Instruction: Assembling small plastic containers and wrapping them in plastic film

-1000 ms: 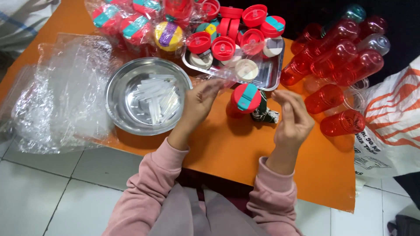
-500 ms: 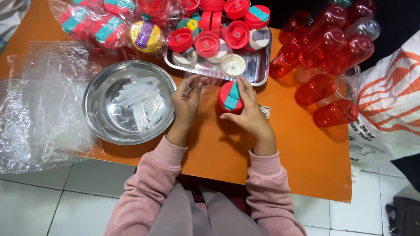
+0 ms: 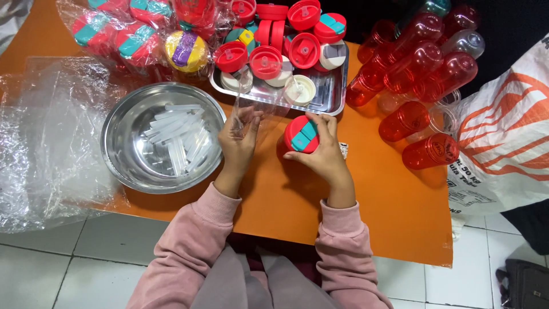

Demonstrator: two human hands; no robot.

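Fingers of the right hand were curled around a red lid with a teal flap, gripping it from the far side and the right while the thumb pressed its near edge; the lid sat upright just above the orange worktop, a little in front of the steel tray. Beside it, the left hand was raised with its fingers pinched on a clear plastic wrapper that hung between the hand and the tray, its outline hard to follow against the glare. Left of that hand stood a round steel bowl holding a loose heap of clear plastic straws. The tray behind carried several red lids, some face up and some stacked on edge, along with white round inserts. Farther back on the left lay lids wrapped in plastic, red with teal flaps, and one yellow lid with a purple flap. To the right of the tray, red translucent bottles lay on their sides in a pile, touching one another, with two more near the edge of a white and orange sack. Crumpled clear plastic sheeting covered the left end of the worktop and hung over its edge. Pink sleeves covered both forearms, and pale floor tiles showed below.
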